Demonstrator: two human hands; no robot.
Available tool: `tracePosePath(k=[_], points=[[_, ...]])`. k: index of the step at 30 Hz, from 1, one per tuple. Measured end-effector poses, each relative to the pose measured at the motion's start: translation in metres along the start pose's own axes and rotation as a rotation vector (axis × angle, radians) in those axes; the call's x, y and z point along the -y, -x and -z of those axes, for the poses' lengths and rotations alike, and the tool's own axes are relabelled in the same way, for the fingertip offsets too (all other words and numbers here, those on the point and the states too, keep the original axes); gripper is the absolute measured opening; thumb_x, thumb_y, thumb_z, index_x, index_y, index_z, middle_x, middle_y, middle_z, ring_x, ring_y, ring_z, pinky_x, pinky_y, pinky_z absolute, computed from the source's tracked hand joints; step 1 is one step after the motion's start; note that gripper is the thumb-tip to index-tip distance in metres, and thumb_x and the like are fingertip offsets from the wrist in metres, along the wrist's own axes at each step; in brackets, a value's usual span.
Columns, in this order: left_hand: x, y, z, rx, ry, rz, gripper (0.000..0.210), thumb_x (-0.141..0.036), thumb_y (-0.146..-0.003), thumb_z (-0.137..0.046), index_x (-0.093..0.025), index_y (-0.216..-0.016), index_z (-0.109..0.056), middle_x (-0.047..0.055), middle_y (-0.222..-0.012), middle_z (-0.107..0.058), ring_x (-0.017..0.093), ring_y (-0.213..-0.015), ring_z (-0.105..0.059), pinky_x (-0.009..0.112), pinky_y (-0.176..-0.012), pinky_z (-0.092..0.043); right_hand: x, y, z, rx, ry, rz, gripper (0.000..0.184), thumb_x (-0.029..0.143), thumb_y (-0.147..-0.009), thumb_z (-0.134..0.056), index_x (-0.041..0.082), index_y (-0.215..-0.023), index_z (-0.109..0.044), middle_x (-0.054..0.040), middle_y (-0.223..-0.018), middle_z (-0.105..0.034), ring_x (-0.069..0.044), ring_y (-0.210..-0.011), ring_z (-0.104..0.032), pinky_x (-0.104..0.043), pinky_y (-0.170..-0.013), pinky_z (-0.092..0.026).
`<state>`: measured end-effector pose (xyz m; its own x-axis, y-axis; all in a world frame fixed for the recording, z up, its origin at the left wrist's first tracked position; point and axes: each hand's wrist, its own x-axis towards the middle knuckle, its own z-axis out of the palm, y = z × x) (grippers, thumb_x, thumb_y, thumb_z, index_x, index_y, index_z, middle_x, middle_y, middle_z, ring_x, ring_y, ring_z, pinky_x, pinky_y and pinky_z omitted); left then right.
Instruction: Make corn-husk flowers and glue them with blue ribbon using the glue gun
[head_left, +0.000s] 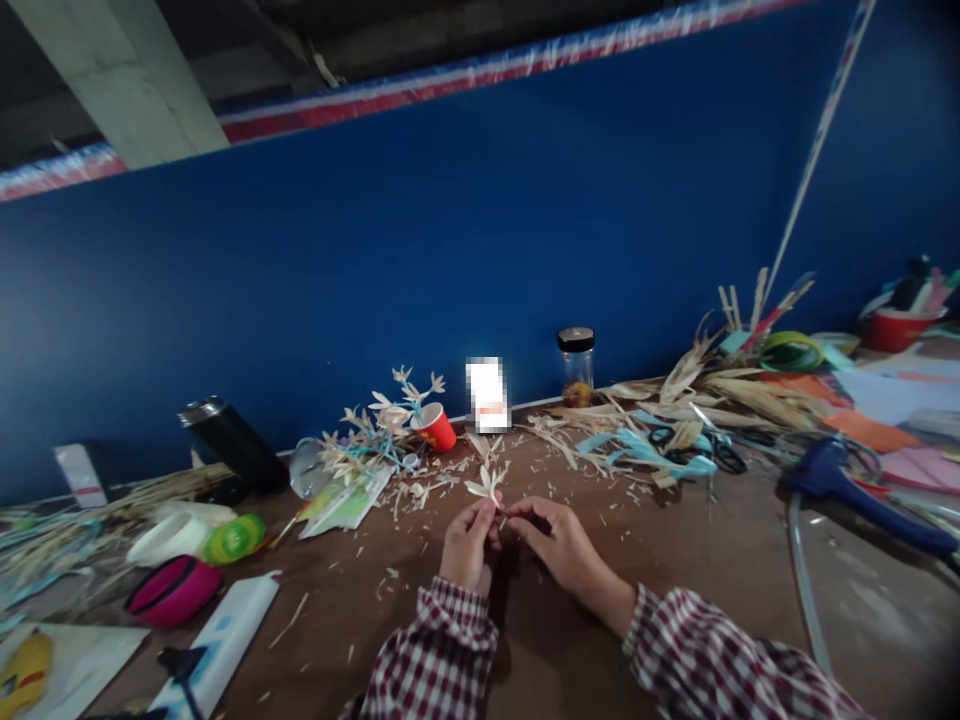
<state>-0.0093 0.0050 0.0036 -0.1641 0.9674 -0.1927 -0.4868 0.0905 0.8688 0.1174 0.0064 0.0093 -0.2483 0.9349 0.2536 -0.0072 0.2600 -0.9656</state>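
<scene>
A pale flower made of dried husk strips (486, 484) stands upright in the middle of the head view, its petals spread. My left hand (469, 545) pinches its base between thumb and fingertips. Close beside it, my right hand (561, 548) has thumb and forefinger drawn together at the flower's lower right. What lies between those right fingertips is too small to make out. Behind the flower, a loose husk piece (480, 446) and many small scraps lie on the brown table (405, 640).
At the back are a red paper cup (438, 430) with husk flowers, a bright blurred-out screen (487, 395) and a lidded jar (576, 368). To the right lie scissors (726, 452), blue strips (626, 452) and a blue glue gun (862, 495). A black bottle (232, 440) leans left.
</scene>
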Motion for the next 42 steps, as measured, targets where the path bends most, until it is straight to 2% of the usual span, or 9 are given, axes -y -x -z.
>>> tracePosePath(k=[4,6,11,17,23,28,36,42], points=[[-0.002,-0.001,0.002,0.062,0.03,0.019,0.03,-0.034,-0.06,-0.07,-0.012,-0.08,-0.066,-0.007,-0.044,-0.042,0.002,-0.04,-0.033,0.013,-0.039,-0.027,-0.001,0.001,0.001,0.024,0.02,-0.028,0.01,0.026,-0.076,-0.053,0.017,-0.073,-0.057,0.0018,-0.062,-0.058,-0.011,-0.056,-0.052,-0.02,-0.053,-0.041],[-0.003,-0.002,0.003,0.065,0.024,-0.002,0.029,-0.033,-0.06,-0.07,-0.011,-0.079,-0.065,-0.007,-0.046,-0.043,0.002,-0.041,-0.034,0.013,-0.039,-0.027,-0.002,0.002,0.001,0.043,0.054,-0.014,0.011,0.025,-0.077,-0.052,0.017,-0.072,-0.057,0.0016,-0.062,-0.058,-0.011,-0.057,-0.052,-0.02,-0.054,-0.041],[-0.004,-0.004,0.004,0.047,-0.043,-0.058,0.029,-0.035,-0.062,-0.068,-0.011,-0.078,-0.065,-0.007,-0.046,-0.043,0.003,-0.041,-0.032,0.015,-0.039,-0.026,-0.003,0.002,0.002,0.072,0.103,-0.014,0.011,0.024,-0.077,-0.051,0.017,-0.076,-0.058,0.0009,-0.064,-0.06,-0.011,-0.058,-0.054,-0.02,-0.054,-0.041],[-0.005,-0.001,0.002,0.024,-0.094,-0.059,0.031,-0.038,-0.062,-0.067,-0.011,-0.078,-0.065,-0.007,-0.044,-0.042,0.004,-0.04,-0.032,0.016,-0.039,-0.024,-0.003,0.002,0.002,0.068,0.137,-0.042,0.012,0.026,-0.077,-0.051,0.017,-0.074,-0.059,0.0013,-0.059,-0.06,-0.011,-0.053,-0.053,-0.02,-0.051,-0.04],[-0.004,-0.003,0.004,-0.047,-0.092,-0.072,0.031,-0.037,-0.06,-0.068,-0.011,-0.078,-0.065,-0.007,-0.046,-0.045,0.003,-0.04,-0.032,0.015,-0.039,-0.025,-0.005,0.001,0.002,0.023,0.129,-0.005,0.012,0.025,-0.077,-0.051,0.017,-0.078,-0.06,-0.0009,-0.068,-0.063,-0.013,-0.062,-0.056,-0.022,-0.058,-0.044],[-0.001,-0.006,0.009,-0.042,-0.161,-0.081,0.03,-0.038,-0.063,-0.066,-0.011,-0.076,-0.065,-0.006,-0.046,-0.045,0.003,-0.041,-0.034,0.016,-0.039,-0.026,-0.009,0.0,0.004,0.025,0.154,0.013,0.014,0.024,-0.077,-0.05,0.017,-0.08,-0.061,-0.002,-0.074,-0.064,-0.015,-0.069,-0.058,-0.023,-0.064,-0.044],[0.002,-0.007,0.01,-0.068,-0.315,-0.142,0.034,-0.044,-0.061,-0.065,-0.012,-0.073,-0.067,-0.003,-0.049,-0.053,0.006,-0.041,-0.037,0.018,-0.04,-0.029,-0.007,0.001,0.006,0.067,0.213,-0.016,0.014,0.026,-0.076,-0.051,0.017,-0.078,-0.062,-0.0005,-0.066,-0.063,-0.013,-0.06,-0.056,-0.022,-0.057,-0.042],[0.004,-0.007,0.012,-0.053,-0.35,-0.139,0.032,-0.044,-0.064,-0.063,-0.013,-0.074,-0.067,-0.005,-0.043,-0.045,0.006,-0.04,-0.036,0.018,-0.039,-0.028,-0.009,0.0,0.005,0.045,0.209,-0.004,0.013,0.023,-0.076,-0.051,0.017,-0.078,-0.062,-0.0013,-0.069,-0.064,-0.014,-0.062,-0.056,-0.022,-0.057,-0.042]])
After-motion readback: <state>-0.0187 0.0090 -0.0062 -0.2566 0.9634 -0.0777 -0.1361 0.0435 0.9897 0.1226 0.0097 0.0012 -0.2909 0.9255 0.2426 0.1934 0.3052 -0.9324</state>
